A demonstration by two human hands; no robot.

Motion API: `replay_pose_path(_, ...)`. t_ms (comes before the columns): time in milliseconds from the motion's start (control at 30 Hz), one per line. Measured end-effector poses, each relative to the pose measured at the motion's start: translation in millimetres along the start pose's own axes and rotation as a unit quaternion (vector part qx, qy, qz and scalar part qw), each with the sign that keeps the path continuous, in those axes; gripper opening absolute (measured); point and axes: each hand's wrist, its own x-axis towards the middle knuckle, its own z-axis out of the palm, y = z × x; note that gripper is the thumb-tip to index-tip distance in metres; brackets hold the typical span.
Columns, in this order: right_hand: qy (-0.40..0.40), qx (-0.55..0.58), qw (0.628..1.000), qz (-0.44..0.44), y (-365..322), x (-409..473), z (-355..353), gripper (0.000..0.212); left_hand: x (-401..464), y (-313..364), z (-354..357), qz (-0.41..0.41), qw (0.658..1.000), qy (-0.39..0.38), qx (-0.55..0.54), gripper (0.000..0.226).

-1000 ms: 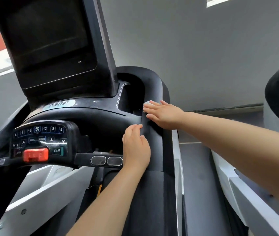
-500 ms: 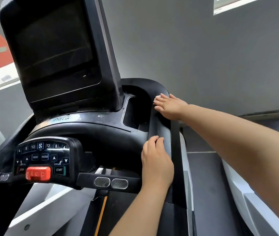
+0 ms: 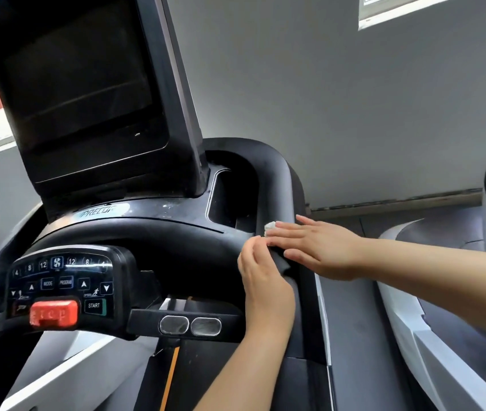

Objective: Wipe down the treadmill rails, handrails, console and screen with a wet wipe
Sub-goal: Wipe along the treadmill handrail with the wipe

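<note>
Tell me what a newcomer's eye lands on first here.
First the big dark screen filling the upper left, then the red stop button glowing on the console at lower left. In the centre, both hands meet on the black right handrail: the right hand lies flat over a white wet wipe, the left hand just below it.
</note>
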Motion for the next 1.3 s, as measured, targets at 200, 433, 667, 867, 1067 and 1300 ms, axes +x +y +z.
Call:
replay_pose_path(200, 0.069, 0.005, 0.985, 0.155, 27.4, 55.3, -5.3, 0.045, -2.2, -4.1, 5.2, 0.043, 0.999, 0.015, -0.003, 0.048)
replay_pose_path(433, 0.262, 0.339, 0.885, 0.18, -23.8, 10.6, 54.6, 0.05, 5.1, -2.0, 3.1, 0.017, 0.999, -0.006, -0.034, 0.027)
replay_pose_path(667, 0.254, 0.484, 0.826, 0.137, -142.4, -100.3, 122.5, 0.064, 4.5, 1.6, 3.5, 0.093, 0.991, -0.086, 0.051, 0.057)
replay_pose_path(867, 0.271, 0.521, 0.788, 0.185, -84.7, -45.1, 101.6, 0.053, 7.3, 4.3, 4.3, 0.066, 0.98, -0.143, 0.122, 0.044)
replay_pose_path(1067, 0.258, 0.588, 0.717, 0.272, -21.7, 6.4, 93.9, 0.075, 7.6, 4.0, 3.3, 0.047, 0.977, -0.145, 0.148, 0.044)
replay_pose_path(1300, 0.305, 0.622, 0.695, 0.192, -140.3, -79.1, 127.0, 0.058, 9.7, 2.9, 4.9, 0.041, 0.977, -0.154, 0.141, 0.043)
